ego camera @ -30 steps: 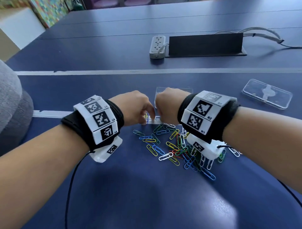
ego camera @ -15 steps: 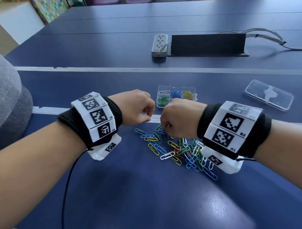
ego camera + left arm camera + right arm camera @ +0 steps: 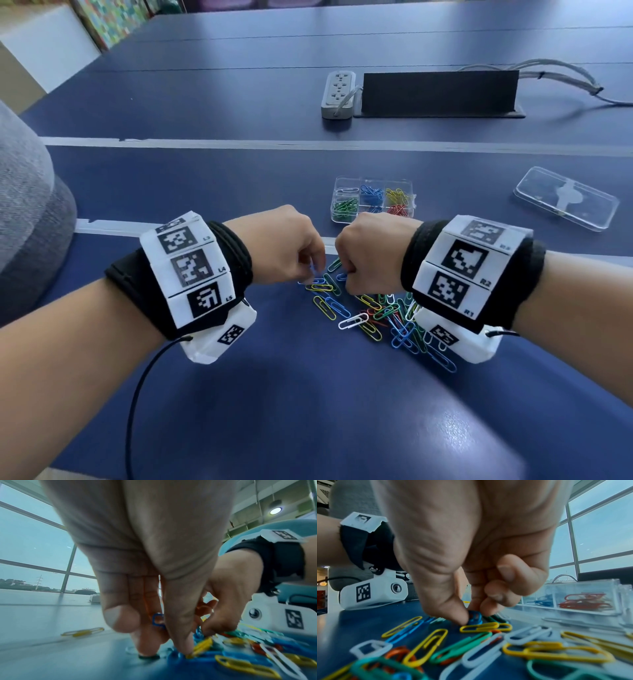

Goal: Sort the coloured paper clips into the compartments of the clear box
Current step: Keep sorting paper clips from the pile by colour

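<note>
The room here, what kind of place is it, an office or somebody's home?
Probably an office or meeting room: a long navy table with a built-in cable hatch and a power strip, and tall glass window walls.

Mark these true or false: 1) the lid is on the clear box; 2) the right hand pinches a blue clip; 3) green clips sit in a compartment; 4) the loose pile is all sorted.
1) False: the lid lies on the table, apart from the clear box.
2) True: the right hand pinches a blue clip.
3) True: green clips fill one compartment.
4) False: the loose pile remains on the table.
</note>
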The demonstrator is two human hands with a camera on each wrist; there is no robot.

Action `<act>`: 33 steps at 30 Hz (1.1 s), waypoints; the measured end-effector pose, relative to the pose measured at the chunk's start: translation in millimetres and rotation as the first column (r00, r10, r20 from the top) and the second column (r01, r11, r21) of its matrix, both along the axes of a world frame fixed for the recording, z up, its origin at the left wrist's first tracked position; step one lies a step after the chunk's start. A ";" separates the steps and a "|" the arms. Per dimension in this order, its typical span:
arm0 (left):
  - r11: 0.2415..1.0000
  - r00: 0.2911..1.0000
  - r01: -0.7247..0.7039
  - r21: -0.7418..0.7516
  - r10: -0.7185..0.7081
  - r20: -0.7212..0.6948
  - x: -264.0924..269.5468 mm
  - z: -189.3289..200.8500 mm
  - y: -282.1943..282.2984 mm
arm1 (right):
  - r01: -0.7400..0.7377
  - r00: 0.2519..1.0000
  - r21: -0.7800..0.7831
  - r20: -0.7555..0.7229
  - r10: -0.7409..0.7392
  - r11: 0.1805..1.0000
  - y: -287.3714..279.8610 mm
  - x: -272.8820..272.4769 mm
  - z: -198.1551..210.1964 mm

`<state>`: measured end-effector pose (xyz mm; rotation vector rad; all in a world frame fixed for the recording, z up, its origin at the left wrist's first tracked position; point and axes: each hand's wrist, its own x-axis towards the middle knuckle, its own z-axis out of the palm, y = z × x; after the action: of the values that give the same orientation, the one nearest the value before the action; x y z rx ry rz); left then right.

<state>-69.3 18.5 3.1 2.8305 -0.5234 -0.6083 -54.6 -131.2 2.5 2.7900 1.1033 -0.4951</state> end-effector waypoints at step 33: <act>0.839 0.948 -0.217 -0.498 0.303 0.098 44.6 3.8 -24.7 | 0.569 0.809 0.550 -0.244 -0.534 0.611 -29.9 79.6 10.6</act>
<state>-24.6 -6.2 6.8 2.4178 -0.2558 -0.1447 25.0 -161.1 13.1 3.7305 0.3798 -0.2849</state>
